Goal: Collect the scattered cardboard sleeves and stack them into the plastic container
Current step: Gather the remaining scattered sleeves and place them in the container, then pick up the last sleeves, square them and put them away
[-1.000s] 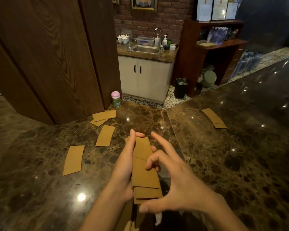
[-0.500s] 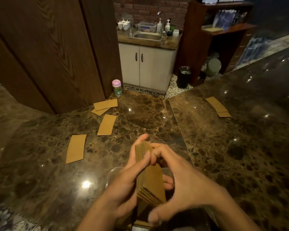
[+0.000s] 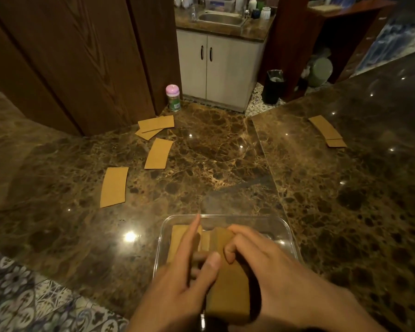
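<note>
Stack of sleeves [image 3: 228, 291] clenched by right hand [image 3: 285, 283] over container [image 3: 290, 227] | left hand [image 3: 177, 291] grip cannot be told, blurred | risk: spilled beside container if released tilted

Both forearms reach forward, grips side by side. The right hand [image 3: 276, 281] curls its fingers [image 3: 240, 236] over the far end of the stack of sleeves [image 3: 228, 291]; the left hand [image 3: 175, 293] lies against its left side, index finger straight, thumb laid on top
</note>
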A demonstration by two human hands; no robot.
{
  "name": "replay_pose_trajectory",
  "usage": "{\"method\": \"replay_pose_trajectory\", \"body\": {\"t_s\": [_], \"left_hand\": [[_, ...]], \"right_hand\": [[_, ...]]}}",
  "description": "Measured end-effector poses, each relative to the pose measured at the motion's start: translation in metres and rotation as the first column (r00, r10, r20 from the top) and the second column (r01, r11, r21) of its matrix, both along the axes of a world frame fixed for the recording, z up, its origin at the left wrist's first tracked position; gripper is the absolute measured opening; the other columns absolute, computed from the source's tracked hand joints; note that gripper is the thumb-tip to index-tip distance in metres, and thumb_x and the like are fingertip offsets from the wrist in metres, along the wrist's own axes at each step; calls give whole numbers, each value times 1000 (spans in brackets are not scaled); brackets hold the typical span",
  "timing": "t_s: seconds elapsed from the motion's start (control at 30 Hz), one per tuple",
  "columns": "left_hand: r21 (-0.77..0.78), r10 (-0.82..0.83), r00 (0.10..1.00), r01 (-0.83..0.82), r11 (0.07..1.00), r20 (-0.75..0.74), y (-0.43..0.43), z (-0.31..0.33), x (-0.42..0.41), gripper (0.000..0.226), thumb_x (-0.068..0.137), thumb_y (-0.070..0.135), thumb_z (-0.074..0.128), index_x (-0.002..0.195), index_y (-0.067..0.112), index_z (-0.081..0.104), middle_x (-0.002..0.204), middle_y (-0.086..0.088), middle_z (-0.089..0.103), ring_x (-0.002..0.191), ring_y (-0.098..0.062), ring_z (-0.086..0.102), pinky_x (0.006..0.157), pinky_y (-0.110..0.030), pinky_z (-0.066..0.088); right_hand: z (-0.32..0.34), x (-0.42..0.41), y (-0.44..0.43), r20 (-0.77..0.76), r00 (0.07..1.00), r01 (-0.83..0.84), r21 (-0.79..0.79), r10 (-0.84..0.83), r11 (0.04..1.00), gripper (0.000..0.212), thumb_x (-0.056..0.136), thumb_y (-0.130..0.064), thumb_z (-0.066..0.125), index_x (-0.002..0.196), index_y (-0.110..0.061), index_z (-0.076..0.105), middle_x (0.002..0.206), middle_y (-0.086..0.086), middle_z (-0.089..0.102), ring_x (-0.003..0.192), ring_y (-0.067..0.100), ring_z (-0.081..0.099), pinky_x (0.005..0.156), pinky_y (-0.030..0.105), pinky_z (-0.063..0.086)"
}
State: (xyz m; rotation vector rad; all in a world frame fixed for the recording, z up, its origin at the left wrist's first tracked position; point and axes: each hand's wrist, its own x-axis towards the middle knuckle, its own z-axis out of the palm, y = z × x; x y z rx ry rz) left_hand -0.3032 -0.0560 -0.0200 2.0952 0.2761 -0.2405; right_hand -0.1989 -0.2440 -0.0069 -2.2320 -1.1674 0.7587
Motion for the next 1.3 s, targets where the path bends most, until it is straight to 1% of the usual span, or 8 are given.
{"method": "replay_pose_trajectory", "body": {"t_s": [0.13, 0.3, 0.63, 0.8, 1.0, 1.13, 1.23, 1.3], "left_hand": [[443, 88, 966, -190, 876, 242, 29, -22, -8, 77, 71, 77, 60, 141, 53, 40, 145, 12, 40, 123, -13, 46, 96, -41, 47], [365, -4, 999, 23, 931, -53, 28, -47, -5, 90, 62, 78, 69, 142, 49, 39, 157, 15, -16, 149, -19, 24, 113, -32, 38], [349, -22, 983, 85, 933, -181, 33, -49, -1, 110, 57, 81, 72, 150, 49, 23, 150, 13, -39, 151, -20, 17, 115, -28, 33], [265, -14, 976, 72, 961, -216, 34, -49, -1, 114, 66, 71, 76, 154, 47, 9, 150, 19, -38, 147, -18, 22, 114, -24, 31], [-119, 244, 962, -258, 959, -123, 28, -61, -10, 66, 89, 53, 66, 139, 50, 23, 161, 12, 17, 128, 3, 38, 105, -13, 36], [128, 199, 980, -193, 973, -33, 51, -47, 5, 59, 71, 77, 65, 121, 61, 38, 156, 20, 14, 145, -7, 23, 118, -35, 29], [151, 286, 955, -295, 944, 77, 85, -30, 28, 34, 84, 72, 52, 103, 44, 53, 122, 24, 52, 118, 1, 52, 91, -26, 46], [246, 339, 930, -364, 898, 140, 111, -31, 51, 32, 86, 68, 54, 95, 37, 53, 103, 20, 59, 93, 2, 58, 71, -20, 44]], "right_hand": [[3, 14, 16, 178, 962, -150, -298, 209, 943, 83, 67, -67, 81, 127, -38, 32, 150, -6, 23, 137, 17, 27, 113, 34, 33], [-27, 11, 49, 291, 905, -164, -432, 309, 887, 104, 65, -56, 86, 144, -21, 27, 157, 16, 21, 142, 37, 24, 118, 51, 35], [-42, -2, 43, 86, 993, -38, -406, 80, 913, 80, 79, -41, 83, 137, -40, 27, 169, -9, -19, 157, 40, 5, 118, 55, 38], [-41, 0, 39, 73, 997, 1, -326, 24, 945, 65, 83, -49, 70, 134, -42, 32, 164, -11, -17, 128, 28, 53, 101, 42, 54], [-42, 7, 36, 56, 996, -42, -378, 69, 925, 65, 91, -56, 63, 143, -47, 25, 158, -27, -16, 137, 21, 46, 113, 35, 42], [-21, 27, 49, 45, 996, -54, -417, 80, 907, 58, 89, -59, 68, 139, -50, 41, 162, -19, 10, 141, 18, 44, 118, 35, 38], [8, 59, 66, -6, 998, 49, -333, -55, 942, 64, 67, -88, 63, 110, -42, 68, 110, -21, 66, 95, -7, 63, 82, 17, 53], [13, 89, 85, -48, 980, 180, -193, -193, 965, 54, 67, -84, 63, 87, -34, 73, 80, -12, 71, 69, -4, 64, 62, 17, 51]]}}
